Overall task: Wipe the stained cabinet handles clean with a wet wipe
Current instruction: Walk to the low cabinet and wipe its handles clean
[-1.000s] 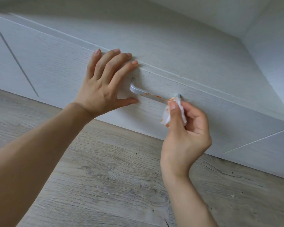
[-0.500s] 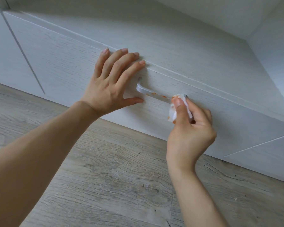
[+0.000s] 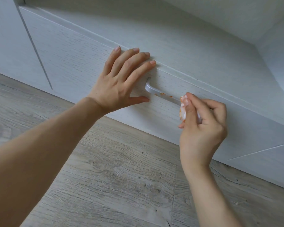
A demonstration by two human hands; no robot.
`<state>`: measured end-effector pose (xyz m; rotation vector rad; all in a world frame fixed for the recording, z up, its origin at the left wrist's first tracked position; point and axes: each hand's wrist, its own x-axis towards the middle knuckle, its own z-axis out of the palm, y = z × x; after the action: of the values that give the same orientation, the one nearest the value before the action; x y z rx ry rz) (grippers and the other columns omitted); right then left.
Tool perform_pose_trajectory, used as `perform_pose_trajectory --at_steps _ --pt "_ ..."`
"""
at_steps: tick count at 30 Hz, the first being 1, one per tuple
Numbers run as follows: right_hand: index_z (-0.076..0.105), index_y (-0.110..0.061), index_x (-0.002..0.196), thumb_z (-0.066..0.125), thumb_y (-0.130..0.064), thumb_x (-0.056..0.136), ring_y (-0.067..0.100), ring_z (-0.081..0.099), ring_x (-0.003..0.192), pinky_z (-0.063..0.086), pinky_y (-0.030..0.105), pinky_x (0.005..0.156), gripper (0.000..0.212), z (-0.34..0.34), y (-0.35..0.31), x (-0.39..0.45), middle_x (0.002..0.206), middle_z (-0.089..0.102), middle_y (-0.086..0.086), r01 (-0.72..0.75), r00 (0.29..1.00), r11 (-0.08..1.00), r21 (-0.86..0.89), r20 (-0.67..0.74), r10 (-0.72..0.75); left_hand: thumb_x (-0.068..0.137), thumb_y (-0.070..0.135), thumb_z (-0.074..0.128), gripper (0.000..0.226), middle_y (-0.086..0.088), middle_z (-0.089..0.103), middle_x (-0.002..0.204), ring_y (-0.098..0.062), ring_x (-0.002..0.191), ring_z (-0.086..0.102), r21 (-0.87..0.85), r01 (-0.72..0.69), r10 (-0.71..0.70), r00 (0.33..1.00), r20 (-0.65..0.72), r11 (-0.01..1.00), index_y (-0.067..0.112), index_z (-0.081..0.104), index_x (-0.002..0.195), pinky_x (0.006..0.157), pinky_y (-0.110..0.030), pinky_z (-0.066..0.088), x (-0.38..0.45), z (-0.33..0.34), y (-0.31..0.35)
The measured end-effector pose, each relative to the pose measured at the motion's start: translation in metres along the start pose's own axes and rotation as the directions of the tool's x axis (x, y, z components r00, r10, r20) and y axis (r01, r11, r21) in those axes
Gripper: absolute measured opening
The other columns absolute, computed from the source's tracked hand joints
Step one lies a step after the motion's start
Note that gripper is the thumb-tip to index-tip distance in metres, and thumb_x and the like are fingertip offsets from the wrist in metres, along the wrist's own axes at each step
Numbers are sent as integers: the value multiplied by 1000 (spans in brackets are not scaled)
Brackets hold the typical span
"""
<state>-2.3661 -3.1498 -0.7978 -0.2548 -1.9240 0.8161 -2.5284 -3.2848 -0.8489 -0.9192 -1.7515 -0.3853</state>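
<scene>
Wet wipe (image 3: 182, 106) in right hand (image 3: 202, 126)

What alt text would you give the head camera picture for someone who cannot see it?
A right hand pinches an orange-stained wet wipe against the right end of a silver drawer handle that still carries orange smears. The left hand presses flat on the white drawer front, above a grey wood floor.
</scene>
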Motion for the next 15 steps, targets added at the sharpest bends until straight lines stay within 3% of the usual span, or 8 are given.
perform_pose_trajectory --at_steps 2,4,6,9,12,15 --pt "67 -4 110 58 -11 92 20 60 71 53 29 62 21 -7 8 1 94 50 8 156 981 983 -95 127 -143 83 64 60 79 -10 47 136 -29 129 40 0 1 -1 1000 1 1000 11 42 138 116 -41 14 -1 1 -1" --pt "62 -3 116 53 -13 93 28 60 76 52 35 68 27 -17 16 5 95 55 14 291 933 944 -158 266 -243 82 64 61 80 -8 42 138 -28 130 38 2 3 -3 1000 9 1000 12 40 139 116 -41 13 -1 1 -2" --pt "62 -3 118 52 -12 93 25 55 78 50 34 72 28 -26 21 11 91 57 16 398 887 888 -230 343 -309 81 64 62 81 -7 40 138 -28 131 37 -6 4 -3 1000 13 1000 13 38 140 117 -40 11 -1 2 -2" --pt "65 2 110 60 -3 88 18 45 72 37 18 70 23 -18 15 16 77 52 16 449 869 860 -243 341 -358 80 64 63 82 -7 40 138 -28 131 37 -7 3 -3 1000 21 1000 13 38 139 117 -40 11 -1 2 -2" --pt "69 1 100 64 -2 87 26 48 62 42 31 61 15 -1 5 17 71 50 14 516 836 822 -242 350 -422 81 65 61 82 -7 40 139 -28 131 38 -3 2 -2 1000 17 1000 13 39 139 117 -40 11 -2 2 -2" --pt "72 -6 96 64 -18 88 26 48 68 39 36 63 16 -7 11 18 75 56 13 503 859 785 -361 311 -407 80 65 62 83 -7 39 139 -28 131 37 -14 -1 2 1000 23 1000 13 38 140 117 -40 11 -1 2 -1"
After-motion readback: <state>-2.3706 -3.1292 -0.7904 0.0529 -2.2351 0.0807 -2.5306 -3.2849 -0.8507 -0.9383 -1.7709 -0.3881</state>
